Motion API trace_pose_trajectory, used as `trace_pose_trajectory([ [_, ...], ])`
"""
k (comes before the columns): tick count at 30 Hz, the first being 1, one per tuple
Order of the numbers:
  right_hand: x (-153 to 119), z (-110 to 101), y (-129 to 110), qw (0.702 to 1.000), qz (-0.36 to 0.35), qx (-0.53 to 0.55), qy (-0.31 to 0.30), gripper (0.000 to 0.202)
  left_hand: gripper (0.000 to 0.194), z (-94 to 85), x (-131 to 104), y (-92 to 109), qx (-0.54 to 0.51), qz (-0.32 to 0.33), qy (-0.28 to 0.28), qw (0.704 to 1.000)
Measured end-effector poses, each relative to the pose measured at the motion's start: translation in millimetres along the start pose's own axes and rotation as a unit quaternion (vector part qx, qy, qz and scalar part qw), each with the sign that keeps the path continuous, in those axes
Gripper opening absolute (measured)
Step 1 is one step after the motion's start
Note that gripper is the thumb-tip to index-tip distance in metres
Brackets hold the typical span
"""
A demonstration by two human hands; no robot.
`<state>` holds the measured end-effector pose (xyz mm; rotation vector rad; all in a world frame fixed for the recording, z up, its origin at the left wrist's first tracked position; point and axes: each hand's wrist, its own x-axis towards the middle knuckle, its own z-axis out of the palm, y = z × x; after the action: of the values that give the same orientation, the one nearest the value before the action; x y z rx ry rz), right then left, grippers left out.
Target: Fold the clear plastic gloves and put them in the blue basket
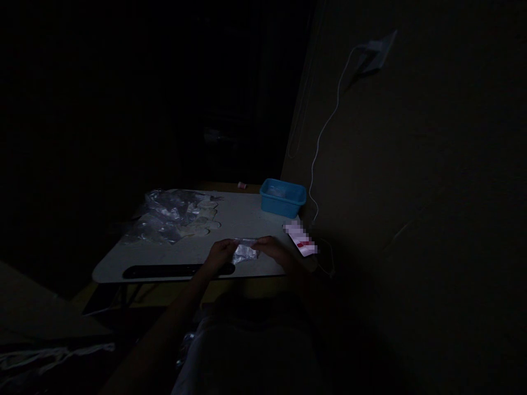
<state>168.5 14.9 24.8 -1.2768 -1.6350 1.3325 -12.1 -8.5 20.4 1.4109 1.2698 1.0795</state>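
Note:
Between my two hands is a small clear plastic bag [246, 252], held over the front part of a white folding table [242, 216]. My left hand [220, 253] pinches its left upper corner. On the opposite side, my right hand [272, 247] has its fingers closed on the right upper edge. The bag looks flat and shiny; the dim light hides whether anything is inside. Farther left on the table lies a crumpled heap of clear plastic [168, 211], with several pale, flat, round-edged pieces [206, 214] beside it.
A blue plastic basin [282, 206] stands at the table's back right, with something clear inside. A lit phone [301, 239] lies at the right edge. A white cable [317, 148] hangs from a wall socket [376, 55]. A dark slot [164, 271] runs along the table's front edge.

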Motion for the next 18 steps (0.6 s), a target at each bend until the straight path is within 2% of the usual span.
trace_pose_trajectory([
  [6, 0.2, -0.8, 5.7, 1.0, -0.011, 0.007, 0.026, 0.014, 0.046, 1.6, 5.5, -7.6, 0.05, 0.031, 0.022, 0.998],
  [10, -1.4, -0.7, 7.9, 0.999, -0.02, 0.022, 0.044, 0.011, 0.045, 1.9, 8.0, -6.7, 0.072, 0.029, 0.036, 0.996],
  [18, -2.3, 0.3, 11.3, 0.995, -0.031, 0.073, 0.068, 0.01, 0.042, 5.9, 0.2, 3.0, -0.025, -0.014, 0.027, 0.999],
])
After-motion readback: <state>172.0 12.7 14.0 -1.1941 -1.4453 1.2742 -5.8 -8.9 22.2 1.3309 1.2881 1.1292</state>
